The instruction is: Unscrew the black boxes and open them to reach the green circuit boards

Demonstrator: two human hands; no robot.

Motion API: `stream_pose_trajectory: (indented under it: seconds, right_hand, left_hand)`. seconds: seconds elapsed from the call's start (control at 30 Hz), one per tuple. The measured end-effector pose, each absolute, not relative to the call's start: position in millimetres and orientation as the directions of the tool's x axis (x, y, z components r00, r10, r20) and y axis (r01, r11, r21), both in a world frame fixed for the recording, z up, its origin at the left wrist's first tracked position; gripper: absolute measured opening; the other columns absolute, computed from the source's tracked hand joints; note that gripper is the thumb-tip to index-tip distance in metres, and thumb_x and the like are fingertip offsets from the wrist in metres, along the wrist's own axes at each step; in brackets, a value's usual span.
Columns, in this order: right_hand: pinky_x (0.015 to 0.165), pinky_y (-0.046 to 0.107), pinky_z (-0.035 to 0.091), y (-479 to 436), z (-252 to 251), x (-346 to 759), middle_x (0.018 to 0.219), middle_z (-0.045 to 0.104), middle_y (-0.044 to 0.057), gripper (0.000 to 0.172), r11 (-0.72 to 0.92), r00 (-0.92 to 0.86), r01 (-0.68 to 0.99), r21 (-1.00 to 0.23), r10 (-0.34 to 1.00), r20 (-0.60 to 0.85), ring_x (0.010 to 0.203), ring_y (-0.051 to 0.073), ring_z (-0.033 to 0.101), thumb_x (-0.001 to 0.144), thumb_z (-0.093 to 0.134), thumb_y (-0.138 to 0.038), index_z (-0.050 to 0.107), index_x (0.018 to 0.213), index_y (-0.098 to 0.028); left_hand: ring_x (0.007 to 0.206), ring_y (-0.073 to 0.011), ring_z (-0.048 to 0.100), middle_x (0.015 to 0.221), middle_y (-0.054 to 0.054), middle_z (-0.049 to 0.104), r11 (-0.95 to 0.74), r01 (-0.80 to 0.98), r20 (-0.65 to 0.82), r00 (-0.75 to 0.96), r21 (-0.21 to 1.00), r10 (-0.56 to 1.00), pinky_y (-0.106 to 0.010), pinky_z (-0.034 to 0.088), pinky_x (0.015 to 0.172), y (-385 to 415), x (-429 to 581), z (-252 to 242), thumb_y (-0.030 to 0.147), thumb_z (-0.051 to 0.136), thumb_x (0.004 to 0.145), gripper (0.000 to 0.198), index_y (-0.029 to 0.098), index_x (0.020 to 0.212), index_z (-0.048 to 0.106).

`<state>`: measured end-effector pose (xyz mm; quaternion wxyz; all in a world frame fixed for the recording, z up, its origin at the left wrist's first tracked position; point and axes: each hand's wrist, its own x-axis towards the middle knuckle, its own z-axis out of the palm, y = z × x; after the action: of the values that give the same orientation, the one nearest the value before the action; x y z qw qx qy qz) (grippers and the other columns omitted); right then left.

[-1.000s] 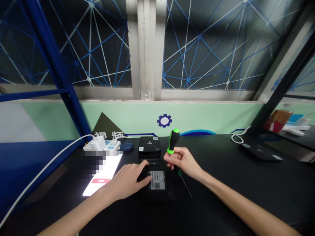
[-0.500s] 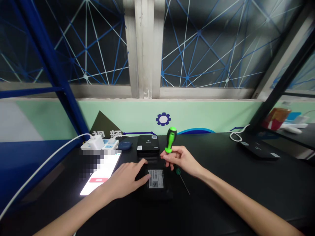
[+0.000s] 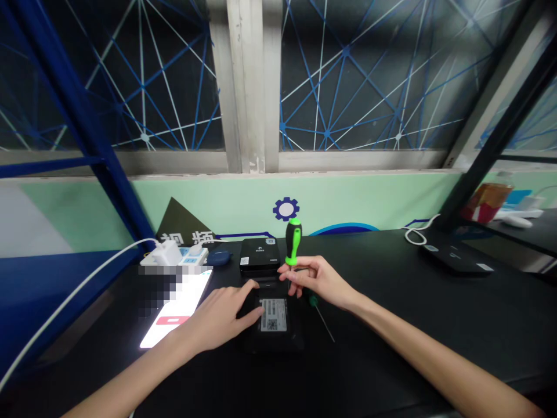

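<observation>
A black box-shaped device (image 3: 295,339) lies on the dark tabletop with a white printed label (image 3: 274,315) facing up. My left hand (image 3: 226,313) rests at its left side, thumb and index finger spread apart and touching it. My right hand (image 3: 308,276) pinches the shaft of a screwdriver (image 3: 293,241) with a green and black handle. It stands nearly upright, handle on top, over the device's far right part. Its tip is too dark to make out. A second, thin screwdriver (image 3: 324,322) with a dark green handle lies just right of the device.
Another black device (image 3: 260,252) sits behind, near the wall. To the left are a lit screen (image 3: 180,307), a power strip (image 3: 191,255) with a white charger (image 3: 166,253), and a dark blue case (image 3: 219,257). Farther right lies one more black device (image 3: 456,259) beside a white cable (image 3: 415,235).
The held screwdriver's handle has swung a little left and stands more upright. My left hand stays at the device. The whole view has shifted slightly.
</observation>
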<state>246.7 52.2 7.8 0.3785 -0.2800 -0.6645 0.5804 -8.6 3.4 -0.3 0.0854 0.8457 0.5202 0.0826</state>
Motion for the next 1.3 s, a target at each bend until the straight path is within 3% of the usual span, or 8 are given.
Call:
stream_pose_trajectory:
  seconds: [0.1, 0.27, 0.5, 0.7, 0.83, 1.03, 1.17, 1.3]
  right_hand:
    - [0.059, 0.024, 0.055, 51.0, 3.3, 241.8, 0.066, 0.07, 0.003, 0.028, 0.133, -0.488, -0.075, -0.988, 0.859, 0.152, 0.059, 0.013, 0.066, 0.075, 0.08, -0.038, 0.074, 0.085, -0.012]
    - [0.059, 0.027, 0.057, 49.9, -0.5, 237.1, 0.064, 0.07, 0.002, 0.034, 0.074, -0.441, -0.134, -0.988, 0.889, 0.126, 0.058, 0.015, 0.068, 0.064, 0.088, -0.036, 0.07, 0.081, -0.013]
    - [0.056, 0.026, 0.056, 49.3, 10.7, 245.4, 0.081, 0.074, 0.008, 0.041, 0.123, -0.607, -0.06, -0.991, 0.783, 0.134, 0.057, 0.013, 0.068, 0.084, 0.068, -0.049, 0.072, 0.096, -0.011]
    - [0.059, 0.026, 0.056, 47.3, 4.0, 238.9, 0.06, 0.069, 0.001, 0.033, 0.116, -0.499, -0.104, -0.988, 0.853, 0.153, 0.054, 0.013, 0.065, 0.074, 0.081, -0.039, 0.07, 0.087, -0.011]
    - [0.054, 0.025, 0.055, 46.9, 1.0, 235.4, 0.068, 0.072, 0.003, 0.032, 0.106, -0.417, -0.16, -0.981, 0.894, 0.164, 0.053, 0.013, 0.065, 0.069, 0.085, -0.035, 0.066, 0.082, -0.013]
    - [0.056, 0.025, 0.055, 49.0, 2.7, 238.5, 0.077, 0.075, 0.008, 0.029, 0.127, -0.419, -0.136, -0.982, 0.891, 0.174, 0.056, 0.012, 0.065, 0.072, 0.082, -0.038, 0.071, 0.077, -0.011]
    - [0.056, 0.024, 0.053, 49.3, 3.7, 240.8, 0.086, 0.075, 0.008, 0.031, 0.168, -0.471, -0.13, -0.977, 0.857, 0.21, 0.056, 0.01, 0.062, 0.08, 0.075, -0.043, 0.077, 0.091, -0.013]
    - [0.056, 0.024, 0.053, 48.2, 1.8, 240.4, 0.067, 0.07, 0.002, 0.032, 0.173, -0.473, -0.092, -0.981, 0.859, 0.196, 0.055, 0.01, 0.061, 0.079, 0.075, -0.043, 0.076, 0.093, -0.014]
  left_hand:
    - [0.08, -0.0264, 0.063, 0.076, -0.001, 0.059, -0.444, 0.864, 0.051, 0.445, 0.237, 0.894, -0.03, 0.041, 0.064, 3.7, -8.7, -0.8, 0.056, 0.038, 0.098, 0.043, 0.026, 0.126, 0.05]
    - [0.081, -0.0268, 0.063, 0.076, -0.001, 0.06, -0.441, 0.865, 0.056, 0.441, 0.238, 0.896, -0.031, 0.041, 0.065, 4.2, -7.9, -1.6, 0.057, 0.038, 0.098, 0.043, 0.027, 0.126, 0.051]
    - [0.081, -0.0267, 0.064, 0.079, -0.002, 0.062, -0.445, 0.866, 0.051, 0.446, 0.229, 0.894, -0.031, 0.043, 0.067, 2.9, -7.8, 0.0, 0.057, 0.037, 0.098, 0.043, 0.026, 0.125, 0.051]
    - [0.082, -0.0269, 0.064, 0.079, -0.002, 0.062, -0.443, 0.866, 0.056, 0.443, 0.231, 0.895, -0.031, 0.043, 0.067, 2.4, -8.0, 0.8, 0.056, 0.037, 0.098, 0.044, 0.026, 0.126, 0.052]
    - [0.083, -0.0276, 0.064, 0.08, -0.003, 0.061, -0.443, 0.865, 0.063, 0.441, 0.235, 0.895, -0.031, 0.043, 0.066, 2.6, -8.6, -0.9, 0.057, 0.037, 0.098, 0.046, 0.025, 0.128, 0.051]
    - [0.082, -0.0276, 0.064, 0.08, -0.003, 0.062, -0.438, 0.868, 0.053, 0.439, 0.234, 0.897, -0.033, 0.044, 0.068, 1.4, -8.0, 1.1, 0.056, 0.037, 0.098, 0.043, 0.026, 0.125, 0.052]
    - [0.081, -0.028, 0.063, 0.08, -0.003, 0.062, -0.441, 0.867, 0.049, 0.442, 0.233, 0.896, -0.033, 0.043, 0.068, 1.2, -8.3, 1.2, 0.056, 0.038, 0.098, 0.042, 0.027, 0.125, 0.051]
    - [0.082, -0.0277, 0.063, 0.08, -0.003, 0.062, -0.436, 0.868, 0.051, 0.437, 0.238, 0.898, -0.033, 0.043, 0.067, 1.7, -8.6, -0.2, 0.056, 0.038, 0.098, 0.043, 0.026, 0.126, 0.051]
